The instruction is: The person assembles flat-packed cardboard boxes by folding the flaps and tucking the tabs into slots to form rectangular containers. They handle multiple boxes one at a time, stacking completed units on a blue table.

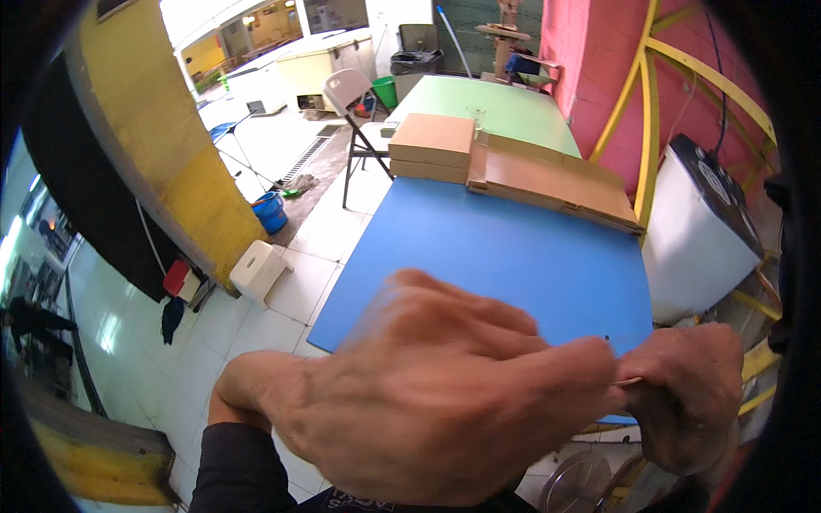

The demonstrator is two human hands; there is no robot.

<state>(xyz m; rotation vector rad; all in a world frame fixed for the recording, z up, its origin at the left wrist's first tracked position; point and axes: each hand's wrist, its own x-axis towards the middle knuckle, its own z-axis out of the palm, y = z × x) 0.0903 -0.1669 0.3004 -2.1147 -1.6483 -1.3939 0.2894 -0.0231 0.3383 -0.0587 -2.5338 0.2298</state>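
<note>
My left hand [453, 385] is raised close in front of me, smeared by motion, its fingers curled in. Right beside it, my right hand [693, 393] is closed too, with thumb and fingers pinched together. Where the two hands meet, a thin pale sliver [631, 381] shows between the fingertips. It is too small for me to tell what it is. Both hands are held above the near part of a blue tabletop [479, 239] and hide some of it.
Flat brown cardboard boxes [432, 145] and a longer cardboard stack [547, 179] lie at the blue table's far edge. Behind is a green table [513, 107]. A folding chair [349, 94] and white stool [259, 272] stand left, a white appliance [697, 231] and yellow frame [647, 120] right.
</note>
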